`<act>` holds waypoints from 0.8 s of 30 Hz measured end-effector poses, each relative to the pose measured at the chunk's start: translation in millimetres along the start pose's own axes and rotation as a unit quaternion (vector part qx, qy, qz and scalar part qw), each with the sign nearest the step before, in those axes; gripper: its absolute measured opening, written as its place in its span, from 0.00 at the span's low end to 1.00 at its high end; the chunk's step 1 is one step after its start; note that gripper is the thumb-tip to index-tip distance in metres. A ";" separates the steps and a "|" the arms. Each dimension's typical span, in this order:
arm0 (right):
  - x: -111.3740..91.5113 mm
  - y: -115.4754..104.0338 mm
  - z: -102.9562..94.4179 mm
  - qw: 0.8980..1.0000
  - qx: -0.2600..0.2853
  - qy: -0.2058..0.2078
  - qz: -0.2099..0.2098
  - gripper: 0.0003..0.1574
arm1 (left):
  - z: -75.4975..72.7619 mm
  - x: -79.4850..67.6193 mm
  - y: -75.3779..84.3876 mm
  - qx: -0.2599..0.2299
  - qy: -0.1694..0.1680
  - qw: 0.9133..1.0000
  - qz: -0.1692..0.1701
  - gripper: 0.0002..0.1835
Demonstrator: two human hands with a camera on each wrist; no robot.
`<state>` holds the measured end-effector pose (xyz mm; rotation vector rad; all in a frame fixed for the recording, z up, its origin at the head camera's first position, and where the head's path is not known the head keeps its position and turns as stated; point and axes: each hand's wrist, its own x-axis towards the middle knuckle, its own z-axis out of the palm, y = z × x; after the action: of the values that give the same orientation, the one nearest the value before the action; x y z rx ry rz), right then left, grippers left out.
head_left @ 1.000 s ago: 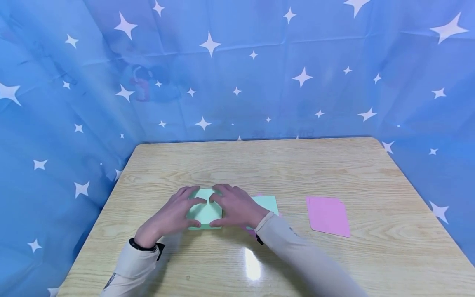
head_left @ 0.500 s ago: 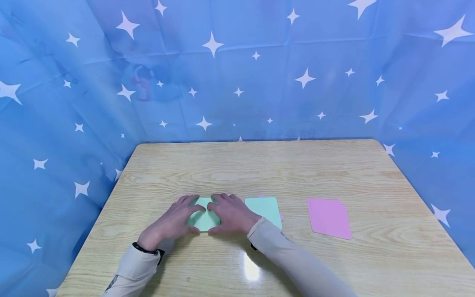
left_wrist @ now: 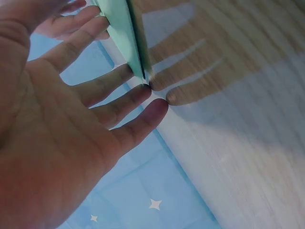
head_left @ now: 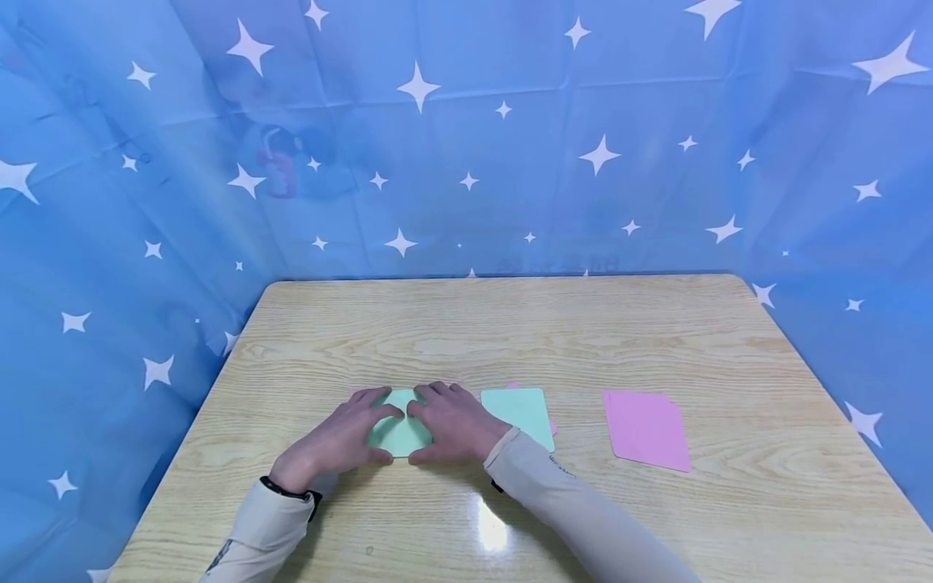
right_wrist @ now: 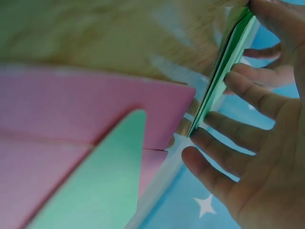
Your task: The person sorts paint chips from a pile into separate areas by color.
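Note:
A thin stack of mint-green paper squares [head_left: 400,441] lies flat on the table between both hands. My left hand [head_left: 338,437] holds its left side, thumb at the near edge and fingertips at the far corner. On the opposite side my right hand [head_left: 455,425] grips it likewise, its forefinger bent over the top. The left wrist view shows spread fingers at the green edge [left_wrist: 121,31]. Seen from the right wrist, the green stack [right_wrist: 226,71] has slightly parted layers, with fingertips along its side. The thumbs are partly out of the wrist views.
Right of the hands lies another green square [head_left: 519,411], with pink paper [head_left: 554,427] peeking out beneath it. Farther right rests a fanned pile of pink paper squares [head_left: 646,429]. Blue star-patterned cloth [head_left: 466,146] hangs behind the wooden table [head_left: 510,324].
Both hands have come down and slightly nearer with the green stack, which showed its front side raised one second ago and now lies flat. Hardly anything moved in the last half second.

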<state>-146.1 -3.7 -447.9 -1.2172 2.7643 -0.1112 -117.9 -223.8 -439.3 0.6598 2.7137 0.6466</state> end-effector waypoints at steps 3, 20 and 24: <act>0.0 0.3 0.0 1.000 0.006 -0.002 0.000 0.40 | 0.4 0.2 -0.1 -0.004 -0.004 1.000 -0.007 0.31; -33.8 33.6 -29.7 0.997 0.066 0.028 0.028 0.46 | -10.0 16.9 40.3 0.031 0.058 0.997 0.034 0.48; -51.4 46.2 -41.2 0.996 0.068 0.048 0.031 0.47 | -14.1 28.0 58.4 0.038 0.062 0.996 0.053 0.51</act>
<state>-151.1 66.1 -408.4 -1.1195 2.8196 -0.3545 -125.6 -168.6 -403.4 0.8125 2.8454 0.6326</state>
